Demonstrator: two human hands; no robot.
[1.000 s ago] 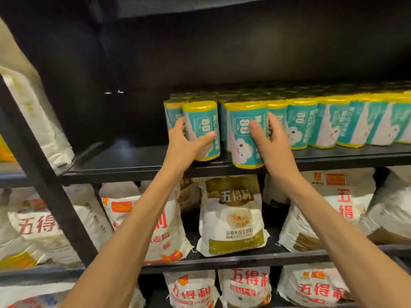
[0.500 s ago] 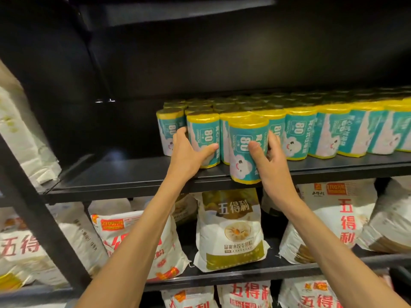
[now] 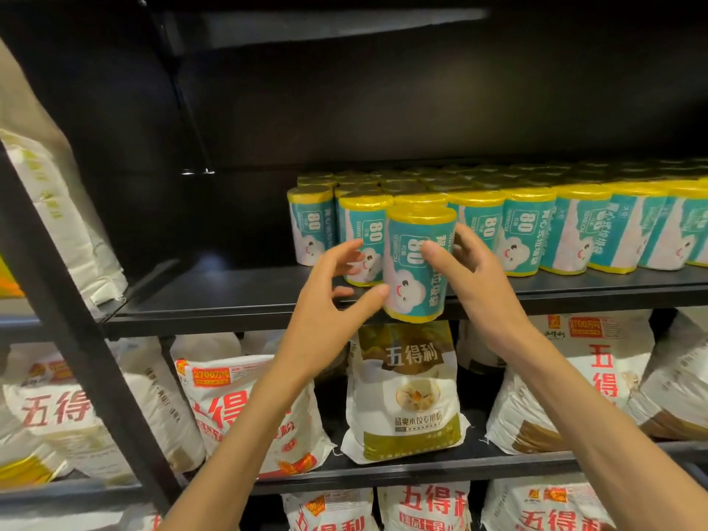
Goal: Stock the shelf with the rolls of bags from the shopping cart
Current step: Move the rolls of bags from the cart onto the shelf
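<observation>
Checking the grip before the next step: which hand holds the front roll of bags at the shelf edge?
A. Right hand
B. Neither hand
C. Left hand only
A: the right hand wraps the front roll; the left hand is spread beside it.

You see big white flour bags [image 3: 245, 412] with red writing in the lower left of the frame. In the lower middle stands a white and green bag [image 3: 406, 392] with a bowl picture on it. More white bags with red writing [image 3: 590, 381] sit at the lower right, touching each other. Three more bags [image 3: 425, 507] peek up along the bottom edge. At the far left you see a plain white sack [image 3: 57, 208] leaning behind a slanted black post [image 3: 72, 320].
</observation>
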